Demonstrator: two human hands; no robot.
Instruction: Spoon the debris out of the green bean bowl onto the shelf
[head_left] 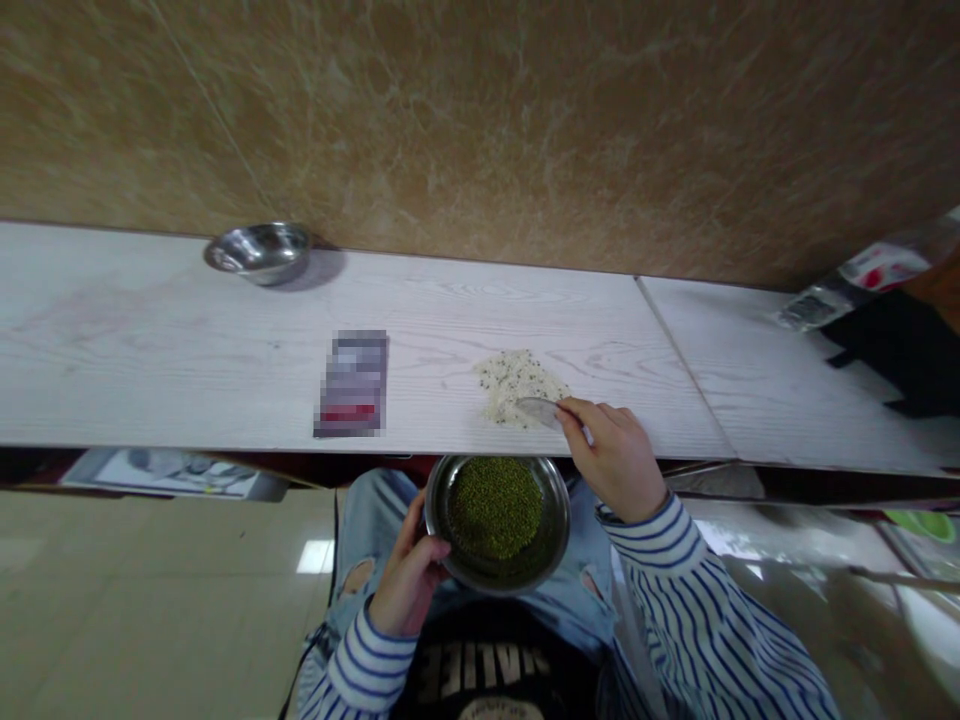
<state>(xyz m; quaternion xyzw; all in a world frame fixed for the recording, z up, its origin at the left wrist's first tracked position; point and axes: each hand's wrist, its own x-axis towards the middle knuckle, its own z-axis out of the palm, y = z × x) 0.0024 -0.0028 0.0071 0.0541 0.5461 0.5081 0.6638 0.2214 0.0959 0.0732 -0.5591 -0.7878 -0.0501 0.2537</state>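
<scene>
My left hand (411, 578) grips the left rim of a steel bowl (556, 535), thumb on top. The bowl sits over my lap, just below the table's front edge, and holds green mung beans (497, 505). My right hand (616, 462) pinches what looks like a metal spoon (537, 407); its handle is hidden in my fingers. The spoon's flat end touches the near right side of a pile of pale grains (514, 380), with dark green beans scattered through it. The pile lies directly on the table, close to the front edge above the bowl.
On the white wood-grain table (427, 300), a blurred-out phone-shaped item (352, 385) lies left of the pile. A second steel bowl (259, 252) stands farther back, near the marble-patterned wall (480, 130). At the right end are a clear plastic package (817, 305) and a black object (900, 350).
</scene>
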